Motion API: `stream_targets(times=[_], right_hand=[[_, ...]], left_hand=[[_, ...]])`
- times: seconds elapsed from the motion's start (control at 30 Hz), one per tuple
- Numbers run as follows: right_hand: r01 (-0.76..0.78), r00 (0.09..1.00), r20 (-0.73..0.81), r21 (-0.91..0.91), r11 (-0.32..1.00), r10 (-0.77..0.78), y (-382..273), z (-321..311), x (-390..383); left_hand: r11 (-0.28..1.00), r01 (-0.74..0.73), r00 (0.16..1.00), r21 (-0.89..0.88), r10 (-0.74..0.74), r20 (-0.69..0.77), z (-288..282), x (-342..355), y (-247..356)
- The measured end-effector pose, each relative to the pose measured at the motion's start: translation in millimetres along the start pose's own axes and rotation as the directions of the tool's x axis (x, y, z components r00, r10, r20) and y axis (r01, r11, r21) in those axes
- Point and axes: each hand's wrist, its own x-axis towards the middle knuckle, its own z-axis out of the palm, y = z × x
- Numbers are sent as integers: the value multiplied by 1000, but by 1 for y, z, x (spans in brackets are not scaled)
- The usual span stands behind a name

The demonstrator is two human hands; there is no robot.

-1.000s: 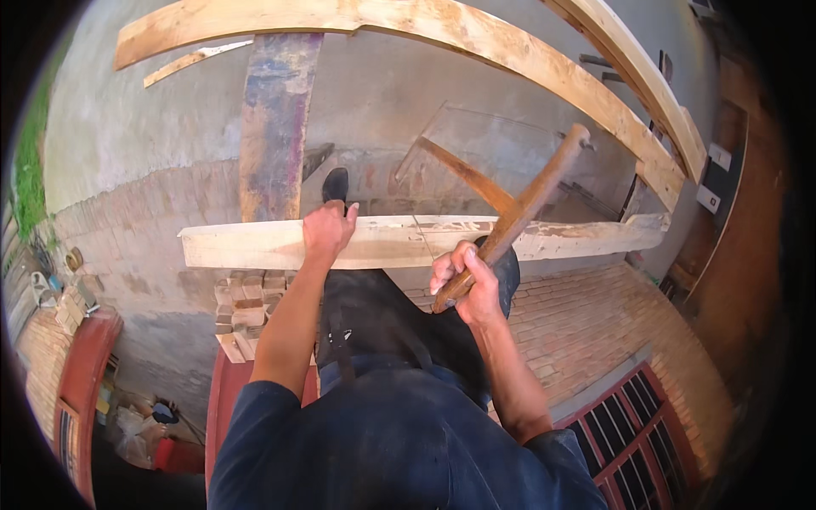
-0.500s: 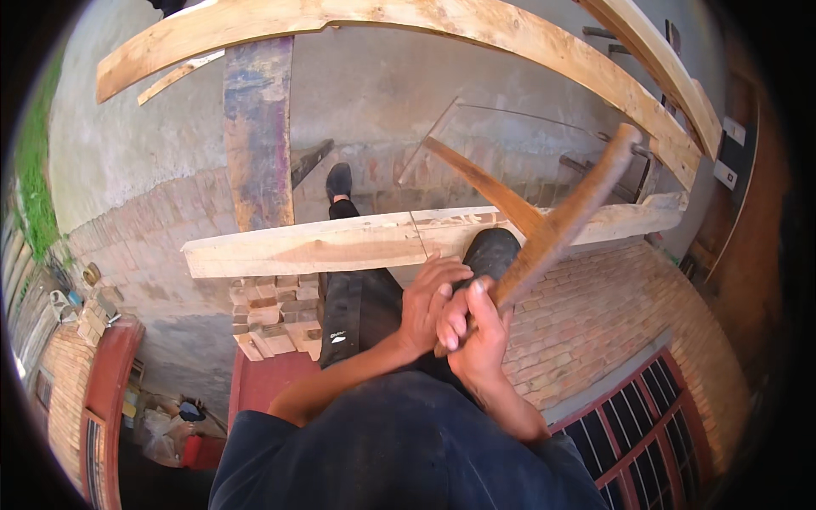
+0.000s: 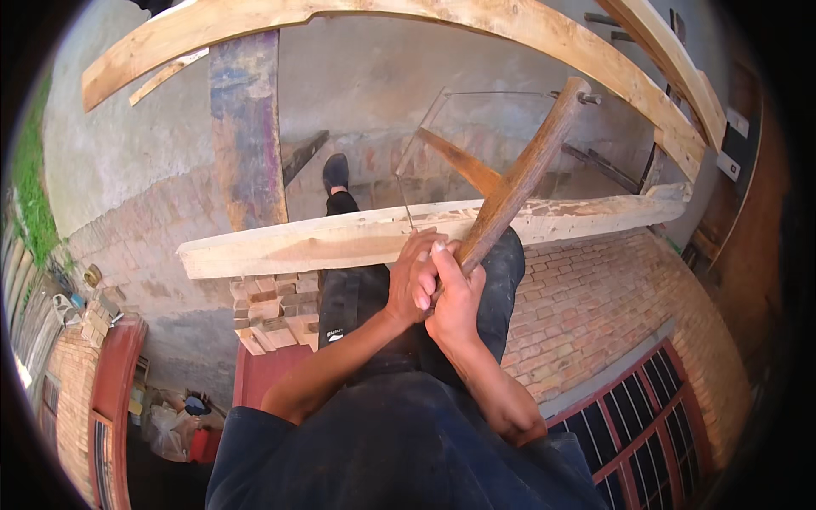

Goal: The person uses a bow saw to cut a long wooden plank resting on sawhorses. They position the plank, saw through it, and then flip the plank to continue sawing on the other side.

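My right hand (image 3: 454, 306) is closed around the lower end of the wooden bow saw's end bar (image 3: 523, 187). My left hand (image 3: 410, 276) is pressed beside it, fingers curled at the same lower end, partly hidden by the right. The saw's middle bar slants up-left to a far end piece. Its thin blade runs down to a pale board (image 3: 289, 244), crossing it near the middle. The board lies crosswise over my legs (image 3: 348, 310); my right knee is just under it, right of my hands.
Long boards (image 3: 382, 10) span the top of the view, with a stained plank (image 3: 242, 127) beneath. Stacked wood blocks (image 3: 272, 310) lie on a red surface left of my legs. A barred window (image 3: 620, 425) is at lower right, grass (image 3: 34, 170) at far left.
My left hand has left the board and joined my right hand on the saw's lower end. In the last half second, both hands and the saw have shifted up and to the left.
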Motion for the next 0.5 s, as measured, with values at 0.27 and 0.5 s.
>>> stream_targets(times=[0.27,0.5], right_hand=[[33,991,134,-40,999,-27,-52,-10,-95],[-48,999,-10,-53,997,48,-3,11,11]], left_hand=[[991,15,1000,-130,-15,1,2,-45,80],[973,231,965,12,-231,126,-13,6,22]])
